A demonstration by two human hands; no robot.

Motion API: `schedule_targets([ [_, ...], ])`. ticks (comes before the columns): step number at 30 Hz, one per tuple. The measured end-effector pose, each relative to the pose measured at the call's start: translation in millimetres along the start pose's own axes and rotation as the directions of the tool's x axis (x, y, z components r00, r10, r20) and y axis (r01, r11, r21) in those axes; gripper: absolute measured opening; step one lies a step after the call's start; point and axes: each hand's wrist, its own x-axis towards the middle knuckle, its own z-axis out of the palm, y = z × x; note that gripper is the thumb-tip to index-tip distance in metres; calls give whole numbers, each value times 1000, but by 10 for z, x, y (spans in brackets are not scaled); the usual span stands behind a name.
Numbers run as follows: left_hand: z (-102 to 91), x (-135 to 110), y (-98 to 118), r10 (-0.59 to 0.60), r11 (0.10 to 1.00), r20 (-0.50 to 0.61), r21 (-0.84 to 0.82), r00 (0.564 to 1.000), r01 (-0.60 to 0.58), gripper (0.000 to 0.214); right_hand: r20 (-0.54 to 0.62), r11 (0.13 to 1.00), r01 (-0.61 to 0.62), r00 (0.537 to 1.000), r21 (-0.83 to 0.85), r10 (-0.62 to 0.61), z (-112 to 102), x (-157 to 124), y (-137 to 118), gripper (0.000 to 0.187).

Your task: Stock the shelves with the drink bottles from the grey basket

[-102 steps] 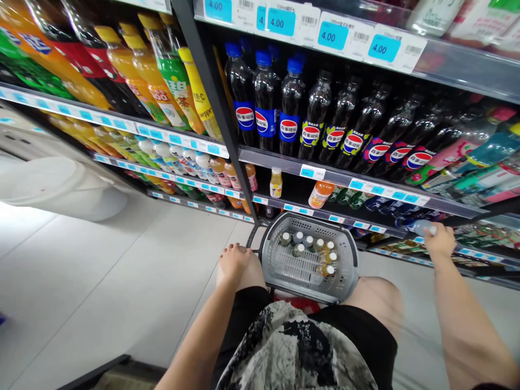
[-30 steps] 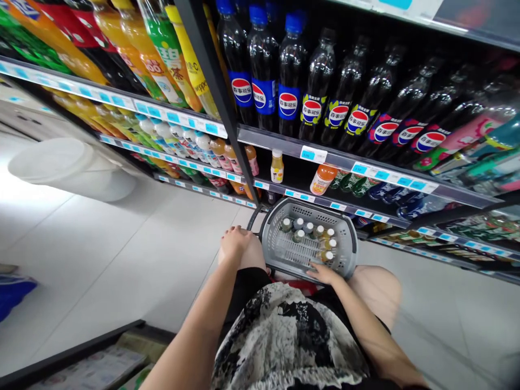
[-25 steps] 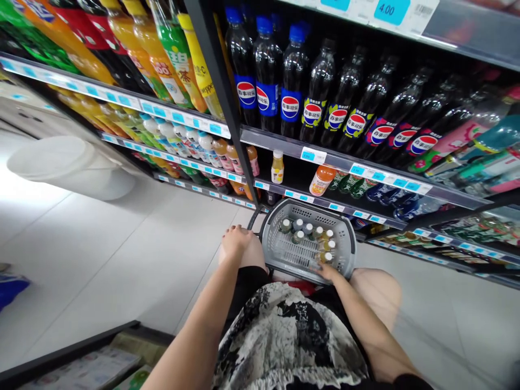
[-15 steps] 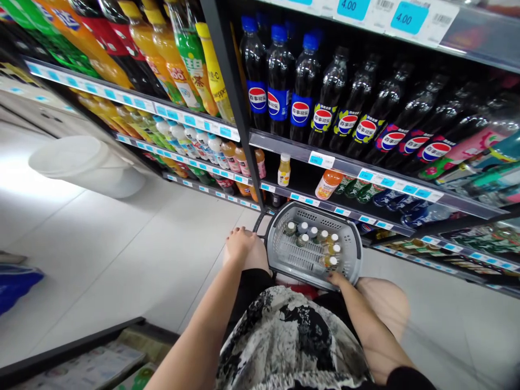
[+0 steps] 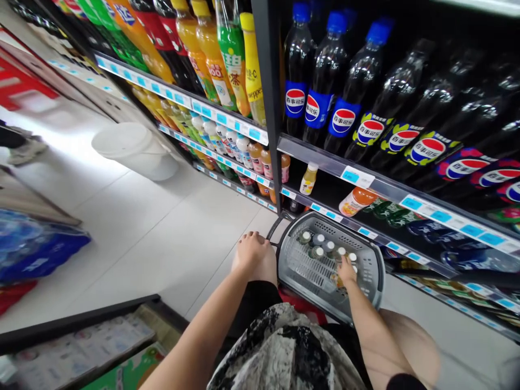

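Observation:
A grey plastic basket (image 5: pixel 368 295) stands on the floor in front of my knees, with several small white-capped bottles (image 5: pixel 318 245) upright in its far half. My right hand (image 5: pixel 346 269) is inside the basket, fingers bent down over the bottles at the right end of the row. Whether it grips one is hidden by the hand itself. My left hand (image 5: pixel 254 253) rests on my left knee, just left of the basket's black handle (image 5: pixel 274 234), holding nothing.
Black shelving runs along the right with large cola bottles (image 5: pixel 317 97) above, an orange juice bottle (image 5: pixel 352 200) lying on a lower shelf, and juice and tea bottles (image 5: pixel 227 59) further left. A white bucket (image 5: pixel 132 149) stands on the tiled floor. Blue packs (image 5: pixel 36 246) lie at left.
My right hand left the low shelf at right, came to the basket's near rim, then moved in over the bottles. The view has swung left and closer. My left hand stayed on the knee.

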Motion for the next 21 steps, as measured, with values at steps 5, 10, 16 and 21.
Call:
schedule_targets([
  [5, -9, 44, 55, 4, 1000, 24, 30, 1000, -5, 40, 37, 976, -200, 979, 83, 198, -53, 247, -44, 72],
  [10, 11, 88, 86, -12, 998, 31, 63, 999, 10, 39, 90, 981, -144, 987, 131, 133, 18, 436, -39, 75],
  [16, 22, 162, 82, -20, 998, 65, 61, 998, 16, 44, 157, 987, -150, 978, 65, 138, -29, 650, -38, 57],
  [21, -27, 181, 123, -33, 998, 78, 47, 996, 30, 41, 253, 993, -121, 960, 8, 115, -2, 729, -76, 53],
])
